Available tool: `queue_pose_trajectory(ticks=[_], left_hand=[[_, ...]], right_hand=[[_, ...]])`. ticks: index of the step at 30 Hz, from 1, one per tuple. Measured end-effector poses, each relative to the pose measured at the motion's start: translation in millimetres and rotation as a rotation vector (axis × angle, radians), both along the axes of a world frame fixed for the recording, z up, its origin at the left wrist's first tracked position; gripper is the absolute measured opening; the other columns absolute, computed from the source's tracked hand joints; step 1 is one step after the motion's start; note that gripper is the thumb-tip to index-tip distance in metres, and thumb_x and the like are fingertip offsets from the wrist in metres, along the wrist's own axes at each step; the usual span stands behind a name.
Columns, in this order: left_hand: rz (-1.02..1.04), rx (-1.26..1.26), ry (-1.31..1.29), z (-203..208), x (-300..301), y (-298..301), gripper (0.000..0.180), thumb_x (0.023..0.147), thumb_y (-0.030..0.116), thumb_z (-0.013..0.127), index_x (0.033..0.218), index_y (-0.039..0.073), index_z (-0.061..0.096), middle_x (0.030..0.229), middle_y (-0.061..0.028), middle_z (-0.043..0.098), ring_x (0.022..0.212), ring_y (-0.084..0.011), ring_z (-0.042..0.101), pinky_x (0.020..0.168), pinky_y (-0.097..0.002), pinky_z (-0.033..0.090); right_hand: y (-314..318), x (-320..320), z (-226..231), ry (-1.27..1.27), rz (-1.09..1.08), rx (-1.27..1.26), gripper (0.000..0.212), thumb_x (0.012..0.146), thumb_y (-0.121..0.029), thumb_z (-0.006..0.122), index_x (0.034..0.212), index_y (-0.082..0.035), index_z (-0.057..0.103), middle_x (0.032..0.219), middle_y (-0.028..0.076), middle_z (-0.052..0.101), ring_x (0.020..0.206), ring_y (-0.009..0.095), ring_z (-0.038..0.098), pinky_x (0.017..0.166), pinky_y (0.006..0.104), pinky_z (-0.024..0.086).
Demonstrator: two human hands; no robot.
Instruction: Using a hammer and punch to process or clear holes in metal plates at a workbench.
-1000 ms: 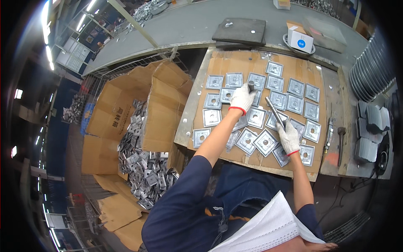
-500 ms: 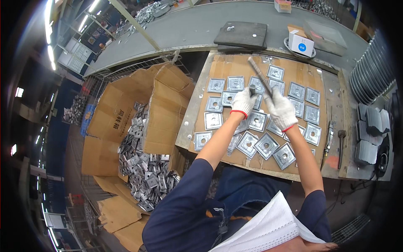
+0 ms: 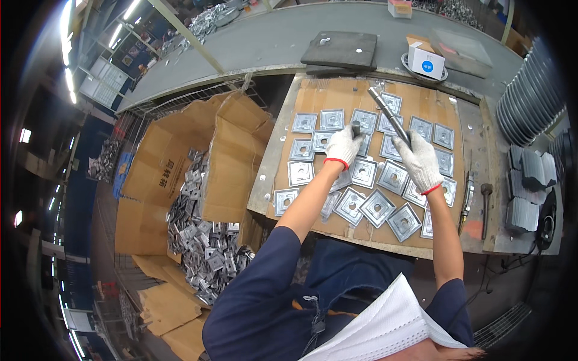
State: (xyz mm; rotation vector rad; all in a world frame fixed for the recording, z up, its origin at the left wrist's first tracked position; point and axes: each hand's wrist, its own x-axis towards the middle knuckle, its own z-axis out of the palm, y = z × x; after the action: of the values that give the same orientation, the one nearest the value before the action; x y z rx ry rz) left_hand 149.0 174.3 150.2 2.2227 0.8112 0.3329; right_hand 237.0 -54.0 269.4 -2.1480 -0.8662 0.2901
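Nearest me: my white mask hangs at the bottom of my view, with my dark blue sleeves beside it.
Carton to my left: the open brown carton holds a heap of small metal pieces.
Near edge of the counter: a cardboard sheet covers the middle of the counter, and square metal plates lie spread over it, several tilted and some overlapping; most that I can make out have a hole in the middle.
Right grip: my gloved right grip is closed around the lower end of a silver rod, which slants forward and leftward above the plates.
Left grip: my gloved left grip is closed on a dark peg; its end shows past my fingers, the rest is hidden.
Right side: a slim tool and a dark hammer-like tool lie beside the cardboard; grey stacked pieces stand beyond them.
Far side: a white box and dark pads rest past the cardboard.
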Motion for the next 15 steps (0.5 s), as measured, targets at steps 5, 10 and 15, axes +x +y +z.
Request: queue_pose_trajectory(ticks=[5,10,15], left_hand=[[0.019,-0.002,0.068,13,-3,-2,0.047,0.095,0.041,0.074,0.128,0.007,0.069,0.114,-0.0204,0.078,0.108,-0.0405,0.074,0.096,-0.0474,0.057],[0.076,0.049,0.0,40,-10,-18,0.053,0.09,0.043,0.078,0.13,0.009,0.071,0.115,-0.0205,0.078,0.112,-0.0392,0.074,0.098,-0.0457,0.056],[0.036,0.058,-0.071,12,-1,4,0.041,0.093,0.035,0.076,0.115,0.0,0.073,0.092,-0.0199,0.078,0.086,-0.0345,0.077,0.081,-0.0418,0.058]], right_hand=[[-21,-6,-13,-0.022,-0.005,0.023,0.045,0.104,-0.045,0.063,0.104,0.0,0.063,0.083,0.027,0.067,0.084,0.049,0.068,0.074,0.0526,0.05],[-39,1,-41,0.002,-0.043,-0.019,0.049,0.102,-0.049,0.064,0.104,0.001,0.065,0.082,0.028,0.066,0.083,0.049,0.067,0.073,0.0526,0.05],[-43,-5,-51,0.03,-0.053,-0.073,0.05,0.104,-0.051,0.062,0.102,-0.001,0.064,0.077,0.025,0.067,0.077,0.047,0.069,0.07,0.0516,0.05]])
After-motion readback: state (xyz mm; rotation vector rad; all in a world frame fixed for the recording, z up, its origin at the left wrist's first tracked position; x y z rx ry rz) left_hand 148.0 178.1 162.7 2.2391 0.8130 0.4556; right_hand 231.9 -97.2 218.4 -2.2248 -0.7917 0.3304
